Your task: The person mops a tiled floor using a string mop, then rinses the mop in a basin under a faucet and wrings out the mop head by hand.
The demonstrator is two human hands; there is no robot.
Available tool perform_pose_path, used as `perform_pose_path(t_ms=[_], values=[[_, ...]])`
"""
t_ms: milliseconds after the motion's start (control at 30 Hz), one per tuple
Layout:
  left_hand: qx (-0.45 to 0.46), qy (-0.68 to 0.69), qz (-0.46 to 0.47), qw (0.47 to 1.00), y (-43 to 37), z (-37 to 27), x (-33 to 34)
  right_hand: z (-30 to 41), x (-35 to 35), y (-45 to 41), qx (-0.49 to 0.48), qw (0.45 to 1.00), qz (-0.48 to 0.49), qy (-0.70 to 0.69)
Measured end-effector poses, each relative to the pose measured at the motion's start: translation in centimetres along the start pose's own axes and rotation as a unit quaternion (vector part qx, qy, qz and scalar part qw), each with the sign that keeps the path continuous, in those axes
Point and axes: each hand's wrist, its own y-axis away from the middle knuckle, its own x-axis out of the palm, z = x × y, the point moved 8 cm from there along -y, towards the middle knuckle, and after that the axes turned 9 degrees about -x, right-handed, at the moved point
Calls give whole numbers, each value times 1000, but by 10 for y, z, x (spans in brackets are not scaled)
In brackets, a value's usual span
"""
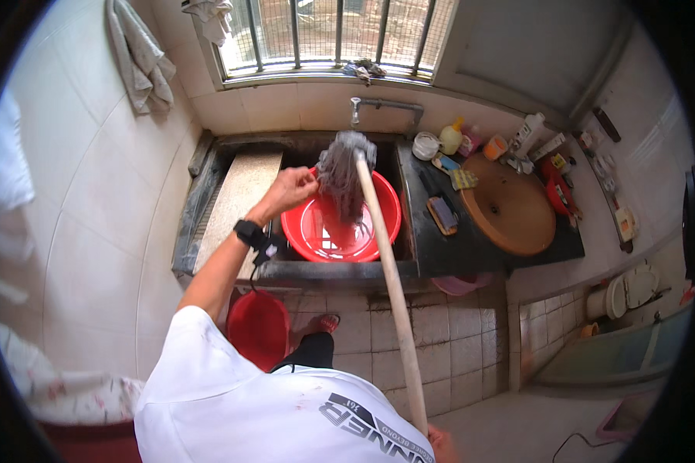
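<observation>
A grey string mop head (347, 168) hangs over a red plastic basin (395, 214) that holds water, its lower strands reaching down toward the surface. The long wooden mop handle (389, 266) slants from the head down to the bottom of the view. At its lower end my right hand (442, 444) grips the handle, mostly hidden by my shirt. My left hand (294, 186), fingers bent, is at the left side of the mop head above the basin rim. Whether it pinches any strands is unclear. The basin sits in a dark stone sink (341, 269) under a tap (355, 110).
A speckled washboard slab (237, 202) spans the sink's left part. On the right counter (440, 254) are a brown washbasin (509, 208), a scrub brush (442, 215) and several bottles. A red bucket (259, 330) stands on the floor by my foot. Barred window (336, 35) ahead.
</observation>
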Motion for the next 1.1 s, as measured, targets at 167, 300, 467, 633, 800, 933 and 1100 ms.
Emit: perform_pose_path(t_ms=[167, 300, 467, 633, 800, 933, 1100], values=[[3, -55, -33, 998, -136, 23, -27, -16, 4, -27, 76, 984, -14, -159], [55, -144, -81, 985, -215, 34, -10, 4, -2, -27, 86, 982, -45, -163], [133, -222, -61, 964, -269, 12, 18, 33, -11, -19, 98, 990, -81, -67], [190, -289, 44, 937, -288, 8, 54, 87, -30, -14, 105, 987, -119, 35], [279, -438, -11, 855, -297, -8, 73, 130, -65, -6, 178, 968, -167, 50], [259, -430, -81, 861, -301, -17, 73, 171, -84, -9, 179, 958, -133, 178], [127, -439, -74, 886, -316, -35, 82, 168, -99, 25, 216, 891, -166, 364]])
